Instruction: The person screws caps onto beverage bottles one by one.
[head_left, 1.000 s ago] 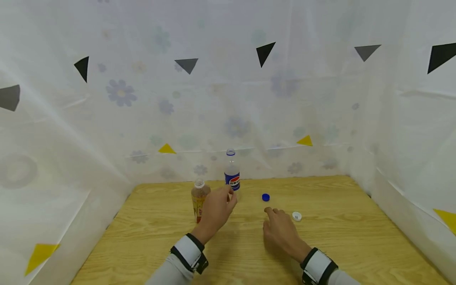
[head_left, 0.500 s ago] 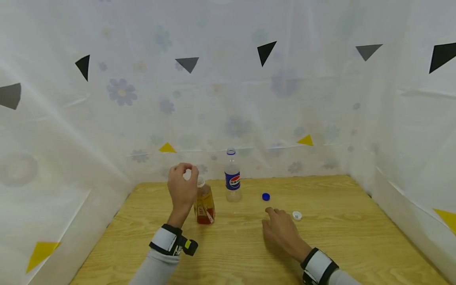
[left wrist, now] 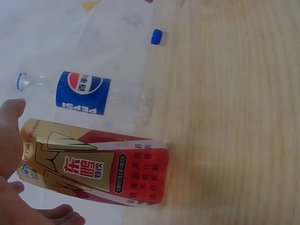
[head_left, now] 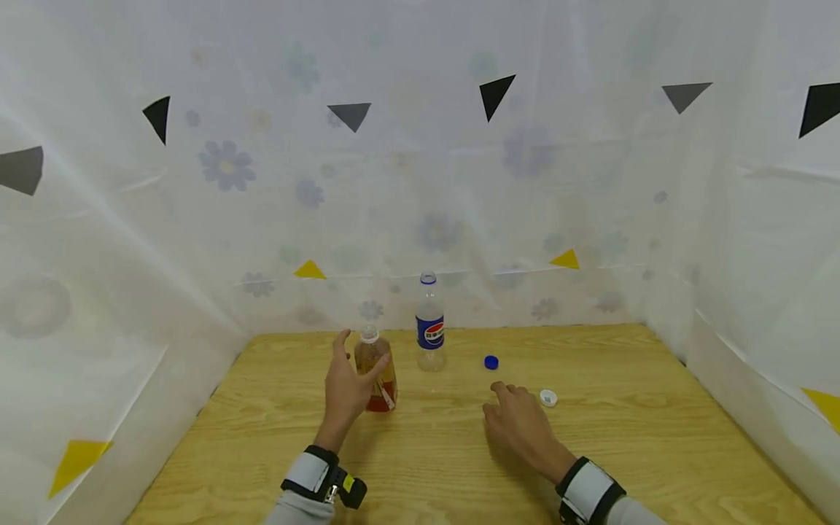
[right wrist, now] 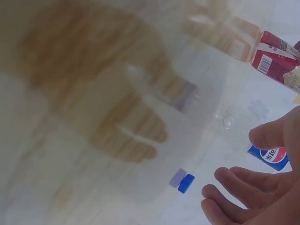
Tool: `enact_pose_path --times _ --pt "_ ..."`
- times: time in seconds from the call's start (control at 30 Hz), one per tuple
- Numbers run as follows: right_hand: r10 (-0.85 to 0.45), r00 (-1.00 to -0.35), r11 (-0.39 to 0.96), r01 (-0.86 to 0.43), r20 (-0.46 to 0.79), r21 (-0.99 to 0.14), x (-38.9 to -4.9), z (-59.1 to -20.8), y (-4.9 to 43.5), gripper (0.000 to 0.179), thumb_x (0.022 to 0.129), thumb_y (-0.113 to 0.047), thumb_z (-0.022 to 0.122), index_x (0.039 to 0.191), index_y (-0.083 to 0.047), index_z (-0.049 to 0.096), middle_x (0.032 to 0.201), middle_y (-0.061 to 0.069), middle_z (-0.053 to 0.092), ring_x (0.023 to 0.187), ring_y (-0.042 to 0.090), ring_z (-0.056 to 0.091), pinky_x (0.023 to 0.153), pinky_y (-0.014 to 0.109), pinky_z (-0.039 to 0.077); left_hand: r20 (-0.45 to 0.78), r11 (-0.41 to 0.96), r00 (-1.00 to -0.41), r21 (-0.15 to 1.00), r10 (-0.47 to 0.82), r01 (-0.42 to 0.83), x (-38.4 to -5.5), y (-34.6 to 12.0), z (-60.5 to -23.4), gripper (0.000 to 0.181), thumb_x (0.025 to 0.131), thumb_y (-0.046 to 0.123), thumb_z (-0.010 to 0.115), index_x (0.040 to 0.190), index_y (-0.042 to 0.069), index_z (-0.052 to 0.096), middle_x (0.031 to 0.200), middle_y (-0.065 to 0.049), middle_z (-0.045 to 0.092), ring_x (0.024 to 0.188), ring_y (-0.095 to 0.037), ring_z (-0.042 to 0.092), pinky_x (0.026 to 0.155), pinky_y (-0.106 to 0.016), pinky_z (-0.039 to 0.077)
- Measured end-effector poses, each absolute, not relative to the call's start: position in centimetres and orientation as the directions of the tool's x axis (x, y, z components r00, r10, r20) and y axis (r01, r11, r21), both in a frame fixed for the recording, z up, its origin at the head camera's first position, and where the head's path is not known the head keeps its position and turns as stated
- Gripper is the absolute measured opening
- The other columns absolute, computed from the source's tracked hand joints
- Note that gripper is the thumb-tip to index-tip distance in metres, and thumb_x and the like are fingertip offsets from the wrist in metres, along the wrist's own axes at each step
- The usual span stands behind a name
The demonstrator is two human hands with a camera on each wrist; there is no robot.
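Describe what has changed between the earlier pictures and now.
The left hand swung left, then dropped beside the red and gold labelled plastic bottle, opening from a pinch; contact is unclear. The right hand, clear plastic bottle with blue label, round blue cap and round white cap stayed put.

We note soft, muted light over the table (head_left: 262, 408), a faint shadow beneath the right hand (head_left: 523, 429) well in from its right edge, and, in the right wrist view, pale glare bleaching the table around that hand's dark reflection, the blue cap (right wrist: 186, 183) mirrored hazily.
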State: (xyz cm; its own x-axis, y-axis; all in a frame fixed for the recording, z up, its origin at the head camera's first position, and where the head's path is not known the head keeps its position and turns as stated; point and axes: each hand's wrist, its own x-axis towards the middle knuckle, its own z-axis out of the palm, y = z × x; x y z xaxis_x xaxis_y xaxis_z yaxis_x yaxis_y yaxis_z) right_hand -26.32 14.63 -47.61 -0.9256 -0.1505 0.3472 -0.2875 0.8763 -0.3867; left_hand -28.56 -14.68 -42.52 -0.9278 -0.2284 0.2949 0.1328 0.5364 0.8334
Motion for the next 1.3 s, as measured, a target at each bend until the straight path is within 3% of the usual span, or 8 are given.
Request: enact_pose_path --times 0.2,0.6,0.9,1.13,1.3 --pt "-0.161 -0.916 0.879 -0.302 0.368 -0.367 -26.2 -47.6 14.6 0.033 0.094 -0.019 0.069 0.119 0.003 0.068 0.107 0.022 0.072 0.097 0.038 0.068 0.082 0.050 0.056 0.264 0.540 -0.951 0.830 -0.160 0.139 -28.3 -14.5 -43.5 0.097 0.086 0.044 0.080 0.160 0.021 0.022 0.146 -0.028 0.052 0.125 -0.050 0.057 0.097 -0.066 0.049" --pt "-0.170 -0.907 0.887 -0.312 0.386 -0.342 -25.9 -47.8 15.0 0.032 0.092 -0.020 0.073 0.115 0.001 0.069 0.104 0.020 0.073 0.096 0.037 0.069 0.085 0.050 0.055 0.281 0.549 -0.944 0.823 -0.171 0.146 -28.6 -14.2 -44.6 0.082 0.093 0.036 0.075 0.156 0.017 0.026 0.138 -0.027 0.058 0.118 -0.046 0.063 0.093 -0.061 0.052" --pt "-0.186 -0.890 0.888 -0.334 0.417 -0.315 -25.9 -47.7 14.9 0.031 0.092 -0.019 0.074 0.113 0.002 0.069 0.101 0.020 0.073 0.092 0.036 0.069 0.084 0.051 0.055 0.266 0.552 -0.950 0.823 -0.161 0.137 -28.8 -14.6 -45.0 0.085 0.091 0.038 0.076 0.155 0.016 0.025 0.135 -0.032 0.059 0.113 -0.049 0.065 0.091 -0.061 0.053" --pt "-0.173 -0.905 0.885 -0.316 0.389 -0.341 -25.9 -47.4 14.7 0.031 0.092 -0.020 0.073 0.115 0.001 0.068 0.103 0.019 0.072 0.093 0.036 0.068 0.084 0.051 0.054 0.246 0.530 -0.956 0.838 -0.159 0.128 -28.9 -14.5 -44.9 0.077 0.090 0.038 0.078 0.152 0.013 0.037 0.138 -0.024 0.061 0.121 -0.042 0.063 0.098 -0.059 0.052" --pt "-0.172 -0.908 0.884 -0.313 0.382 -0.347 -26.1 -47.4 14.5 0.032 0.093 -0.020 0.072 0.117 0.001 0.068 0.105 0.019 0.072 0.093 0.036 0.068 0.084 0.051 0.054 0.276 0.545 -0.949 0.825 -0.155 0.151 -28.7 -14.4 -44.4 0.073 0.089 0.040 0.079 0.147 0.015 0.043 0.136 -0.022 0.063 0.118 -0.041 0.065 0.095 -0.058 0.053"
